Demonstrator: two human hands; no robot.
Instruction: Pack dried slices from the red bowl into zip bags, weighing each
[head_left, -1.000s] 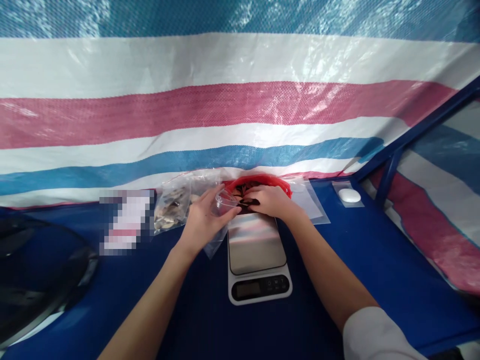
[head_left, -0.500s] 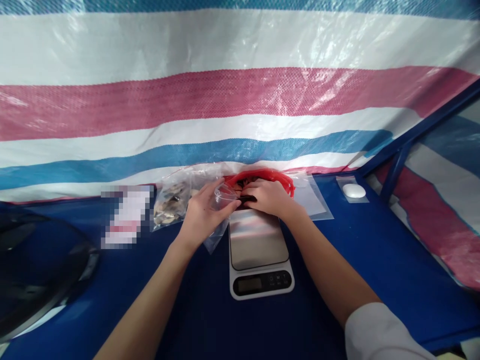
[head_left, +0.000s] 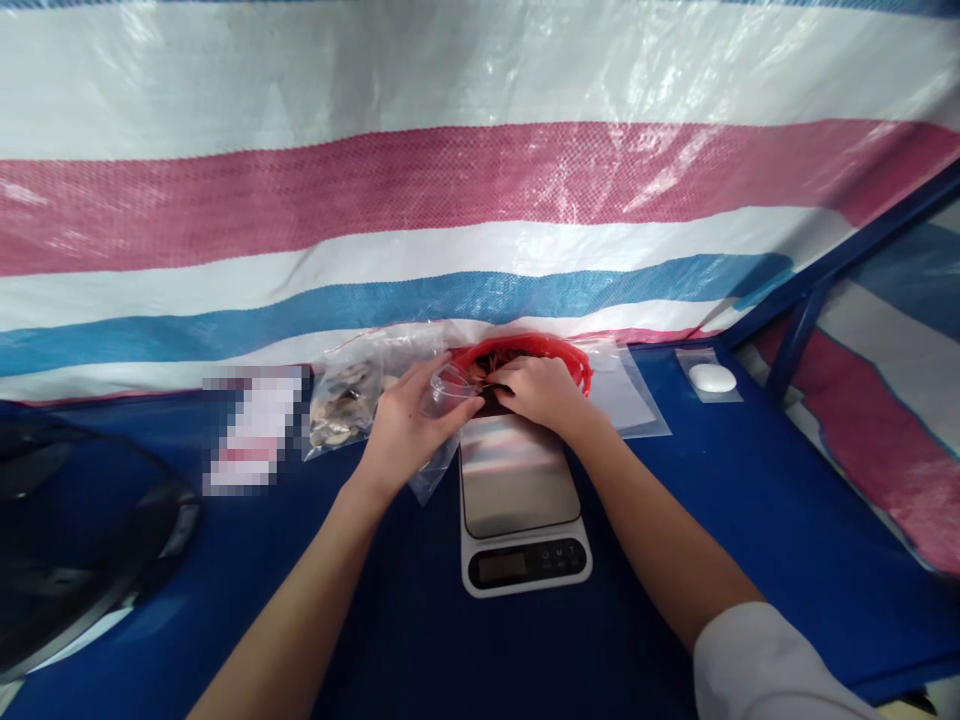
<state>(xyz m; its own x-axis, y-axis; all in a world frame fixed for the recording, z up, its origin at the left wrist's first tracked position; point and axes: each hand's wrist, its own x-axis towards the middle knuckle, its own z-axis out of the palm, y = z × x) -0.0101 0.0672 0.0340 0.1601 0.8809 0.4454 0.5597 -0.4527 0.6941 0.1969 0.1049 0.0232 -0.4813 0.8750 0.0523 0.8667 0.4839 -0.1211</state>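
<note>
My left hand (head_left: 409,425) is closed around a small clear plastic cup (head_left: 450,385), tilted beside the red bag. My right hand (head_left: 544,392) reaches over the near rim of the open red plastic bag (head_left: 570,352). Its fingertips are pinched together at the dark brown, dried-looking pieces (head_left: 499,362) inside; whatever lies between them is too small to make out. Just below both hands, a kitchen scale (head_left: 521,480) with a steel plate and a dark display rests on the blue table (head_left: 645,620). Nothing lies on the visible part of its plate.
A clear bag of pale brown slices (head_left: 341,405) lies left of my left hand. To the right are a flat clear bag with white paper (head_left: 626,400) and a white oval object (head_left: 712,378). A dark round object (head_left: 90,550) stands far left. Striped sheeting (head_left: 450,180) hangs behind.
The dark piece that showed at my right fingertips is now mostly out of sight, and those fingers have shifted slightly over the bag. My left hand keeps the cup in place.
</note>
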